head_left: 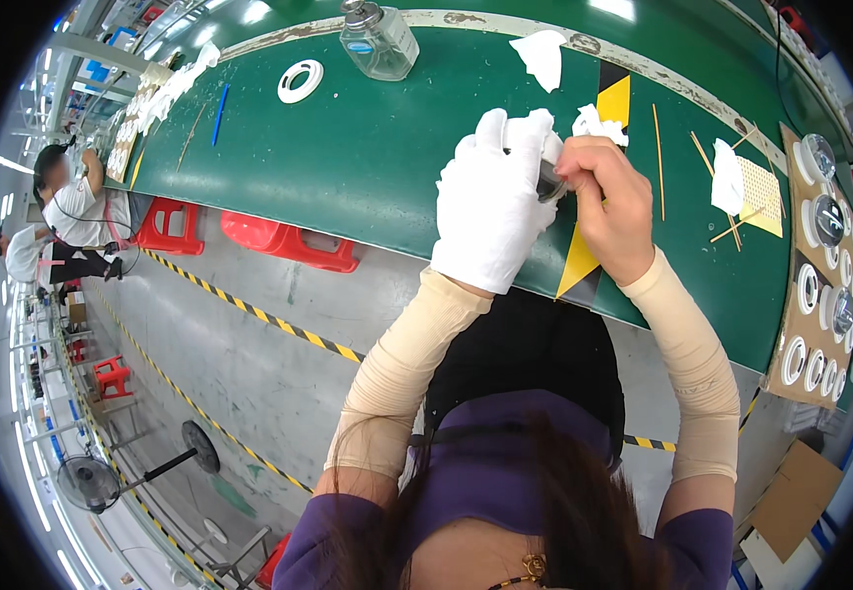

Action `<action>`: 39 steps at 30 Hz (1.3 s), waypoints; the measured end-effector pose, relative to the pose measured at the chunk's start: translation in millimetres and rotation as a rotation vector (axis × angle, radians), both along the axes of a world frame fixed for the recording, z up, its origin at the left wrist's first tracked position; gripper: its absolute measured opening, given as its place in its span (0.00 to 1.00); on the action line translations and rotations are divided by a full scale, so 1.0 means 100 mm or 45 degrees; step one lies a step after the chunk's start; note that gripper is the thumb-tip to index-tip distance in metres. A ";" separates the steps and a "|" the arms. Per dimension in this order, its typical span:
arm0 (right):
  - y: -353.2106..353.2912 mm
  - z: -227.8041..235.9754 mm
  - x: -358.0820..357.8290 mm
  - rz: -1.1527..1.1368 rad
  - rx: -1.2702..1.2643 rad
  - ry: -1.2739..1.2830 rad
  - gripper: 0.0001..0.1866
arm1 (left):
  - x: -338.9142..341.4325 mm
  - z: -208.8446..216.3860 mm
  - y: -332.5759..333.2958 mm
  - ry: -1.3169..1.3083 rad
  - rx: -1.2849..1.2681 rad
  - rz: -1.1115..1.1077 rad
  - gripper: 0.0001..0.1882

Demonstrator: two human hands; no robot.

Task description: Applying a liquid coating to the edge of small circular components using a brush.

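Note:
My left hand point(490, 211), in a white glove, is closed round a small dark, glossy round piece point(548, 183) above the table. Its exact kind is partly hidden by the fingers. My right hand point(613, 211) is bare, with thumb and forefinger pinched together at the piece's right edge. Whatever lies between those fingertips is too small to make out. Just beyond the hands lies a crumpled white tissue point(598, 126), by a yellow and black tape strip point(614, 101).
Across the green table point(377, 157) lie a white ring point(300, 82), a glass bottle point(379, 44), a blue stick point(221, 115), a white cloth point(541, 57), thin wooden sticks point(659, 162) and a yellow pad point(763, 197). At right, a board point(808, 324) carries several round parts. Red stools point(284, 241) stand at the table's near side.

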State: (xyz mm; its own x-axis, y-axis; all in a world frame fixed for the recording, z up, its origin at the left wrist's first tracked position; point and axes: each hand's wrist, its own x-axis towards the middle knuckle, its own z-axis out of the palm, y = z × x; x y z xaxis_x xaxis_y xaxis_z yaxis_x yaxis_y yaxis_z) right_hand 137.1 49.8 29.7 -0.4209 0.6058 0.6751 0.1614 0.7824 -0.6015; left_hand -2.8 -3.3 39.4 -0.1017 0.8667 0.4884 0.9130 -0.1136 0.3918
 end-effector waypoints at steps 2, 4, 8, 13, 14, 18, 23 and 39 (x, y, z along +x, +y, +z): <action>0.03 0.03 -0.02 0.000 0.065 -0.037 0.11 | -0.01 -0.01 0.01 0.003 0.012 -0.002 0.35; 0.06 0.03 -0.03 -0.004 0.132 -0.074 0.12 | -0.01 -0.01 0.00 0.005 0.025 -0.006 0.35; 0.11 0.02 -0.02 0.058 0.236 -0.093 0.13 | -0.01 0.01 -0.01 -0.007 -0.029 -0.011 0.36; 0.11 -0.01 0.02 0.097 0.213 -0.095 0.13 | -0.02 0.01 -0.01 -0.013 -0.052 -0.009 0.38; 0.10 -0.02 0.06 0.115 0.204 -0.120 0.13 | -0.03 0.00 -0.01 -0.011 -0.040 -0.015 0.38; 0.12 -0.12 0.27 0.079 0.153 -0.119 0.12 | -0.01 0.01 -0.01 0.014 -0.038 0.009 0.38; 0.07 -0.11 0.25 0.081 -0.219 0.021 0.13 | -0.02 -0.03 0.00 0.027 0.014 -0.002 0.37; 0.04 -0.19 0.09 0.062 0.175 0.002 0.09 | -0.14 -0.06 0.07 -0.086 0.056 -0.178 0.38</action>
